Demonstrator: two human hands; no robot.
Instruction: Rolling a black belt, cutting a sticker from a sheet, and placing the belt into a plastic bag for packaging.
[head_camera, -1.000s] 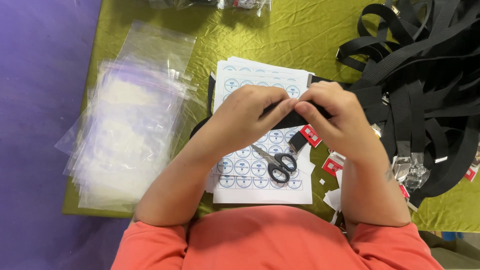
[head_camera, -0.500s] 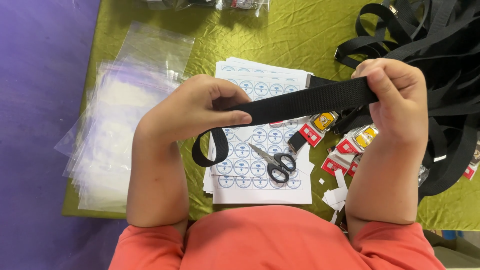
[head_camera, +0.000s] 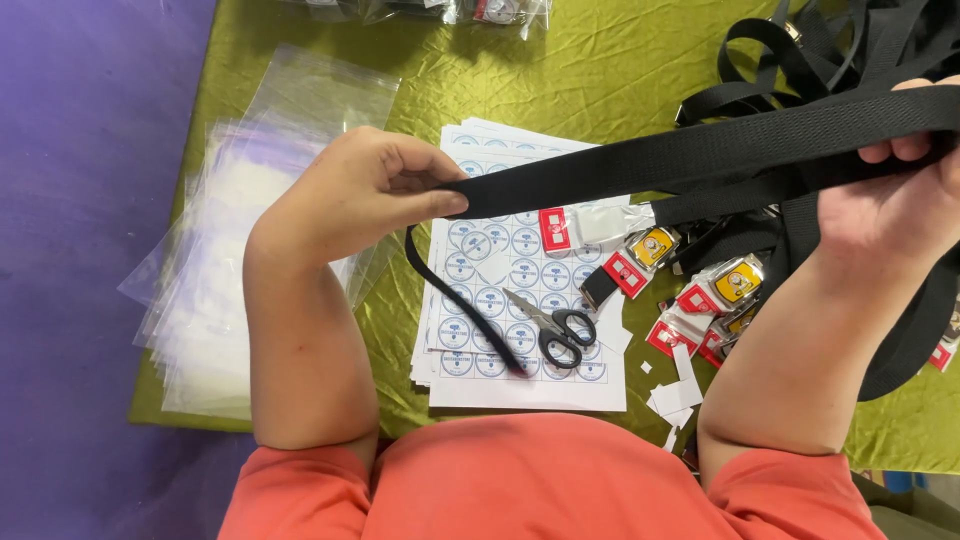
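I hold a black webbing strap (head_camera: 690, 150) stretched out above the table. My left hand (head_camera: 355, 190) pinches one end of it over the sticker sheets, and a loose tail hangs down in a curve from that grip. My right hand (head_camera: 890, 205) grips the strap at the far right, near a heap of black straps (head_camera: 800, 60). Below the strap lies a stack of white sheets with round blue stickers (head_camera: 520, 290). Black-handled scissors (head_camera: 555, 325) rest on the sheets. Several metal buckles with red tags (head_camera: 700, 285) lie to the right of the sheets.
A pile of clear plastic bags (head_camera: 250, 250) covers the left part of the green cloth (head_camera: 560, 70). Small white paper scraps (head_camera: 675, 395) lie near my right elbow. More bagged items (head_camera: 440, 10) sit at the far edge. Purple surface lies to the left.
My hands have moved apart, pulling the strap out long. My right hand has gone further right and the strap's free end slid through to my left fingers.
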